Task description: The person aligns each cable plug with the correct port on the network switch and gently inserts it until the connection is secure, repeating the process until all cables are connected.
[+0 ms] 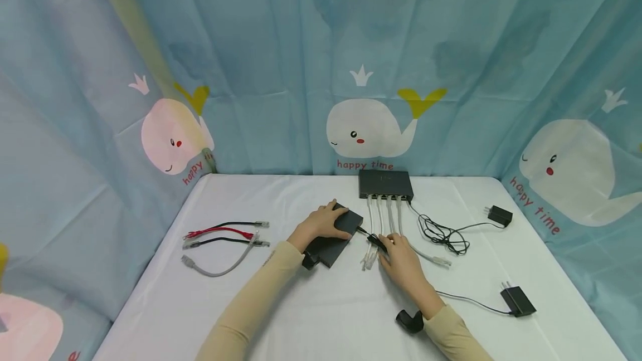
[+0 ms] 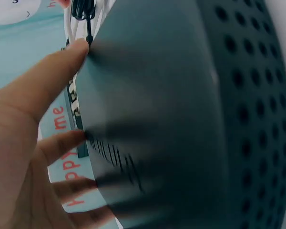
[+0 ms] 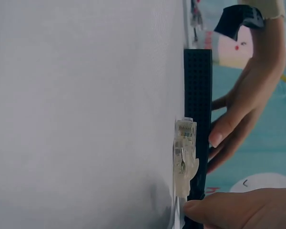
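Right up close, a beige sleeve [image 1: 241, 322] is being stretched over the white table [image 1: 346, 316], and beyond it a flat black box [image 1: 328, 250] is being touched by the left hand [image 1: 323, 222], fingers spread apart across its top. Smooth and dark, that box: straight edges are being shown, rows of small round holes [image 2: 245, 114] are being displayed along one side, a line of dark slits [image 2: 112, 155] is being caught on top. It is being kept at a slant on the table, left of the pale cables [image 1: 390, 213]. Just beside it, a black cord bundle [image 1: 376, 242] is being pinched between thumb and fingers by the right hand [image 1: 403, 263], with clear plugs [image 1: 370, 261] being seen close by. Farther back, a second black box [image 1: 385, 184] is being joined by the pale cables.
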### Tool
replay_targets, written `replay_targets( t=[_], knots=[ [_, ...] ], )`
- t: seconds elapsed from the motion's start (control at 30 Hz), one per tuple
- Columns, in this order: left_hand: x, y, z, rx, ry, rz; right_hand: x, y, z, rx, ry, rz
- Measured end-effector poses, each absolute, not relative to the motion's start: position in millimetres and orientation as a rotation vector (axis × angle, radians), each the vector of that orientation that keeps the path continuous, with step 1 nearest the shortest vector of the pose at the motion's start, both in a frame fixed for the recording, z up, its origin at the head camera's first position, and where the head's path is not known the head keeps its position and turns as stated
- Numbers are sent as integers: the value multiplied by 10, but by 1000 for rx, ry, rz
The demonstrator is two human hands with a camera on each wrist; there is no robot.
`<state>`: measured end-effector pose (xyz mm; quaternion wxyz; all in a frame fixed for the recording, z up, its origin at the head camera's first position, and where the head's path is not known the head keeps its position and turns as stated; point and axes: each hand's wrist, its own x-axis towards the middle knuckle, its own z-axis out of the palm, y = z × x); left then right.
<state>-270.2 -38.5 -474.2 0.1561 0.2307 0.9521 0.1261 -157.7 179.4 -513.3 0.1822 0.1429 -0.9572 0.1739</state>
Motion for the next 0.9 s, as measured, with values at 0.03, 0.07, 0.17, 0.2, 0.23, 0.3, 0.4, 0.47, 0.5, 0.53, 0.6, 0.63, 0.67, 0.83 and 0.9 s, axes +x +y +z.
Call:
replay_targets(
  t=[0.03, 0.07, 0.17, 0.2, 0.23, 0.3, 0.4, 0.47, 0.5, 0.53, 0.6, 0.63, 0.67, 0.83, 0.9],
  knots=[
    [-2697, -373, -4745, 654, 2732, 345, -1564, 1806, -5140, 399, -2703, 491],
    [-2691, -364, -4747, 649, 2737, 320, -1550, 1819, -5144, 393, -2709, 492],
    [-2672, -346, -4752, 629, 2744, 283, -1513, 1862, -5135, 378, -2715, 498],
    [-2667, -344, -4752, 623, 2744, 280, -1504, 1877, -5129, 376, -2713, 500],
    [-2664, -342, -4751, 618, 2742, 283, -1496, 1892, -5123, 375, -2710, 497],
    [-2658, -343, -4749, 610, 2741, 290, -1474, 1920, -5106, 374, -2713, 493],
    [-2655, -355, -4753, 604, 2745, 294, -1436, 1962, -5090, 349, -2747, 503],
    [-2656, -362, -4760, 605, 2750, 288, -1408, 1995, -5083, 316, -2776, 519],
    [-2656, -365, -4765, 604, 2753, 286, -1395, 2010, -5077, 296, -2786, 533],
    [-2656, -368, -4771, 604, 2754, 285, -1383, 2026, -5073, 278, -2793, 539],
    [-2657, -369, -4776, 603, 2752, 295, -1366, 2059, -5067, 250, -2793, 552],
    [-2657, -369, -4778, 603, 2751, 295, -1357, 2074, -5063, 242, -2793, 557],
    [-2655, -368, -4778, 601, 2749, 301, -1348, 2088, -5058, 233, -2794, 565],
    [-2648, -359, -4780, 595, 2737, 319, -1310, 2150, -5060, 223, -2822, 581],
    [-2646, -355, -4784, 589, 2736, 322, -1293, 2165, -5060, 228, -2822, 591]
  ],
)
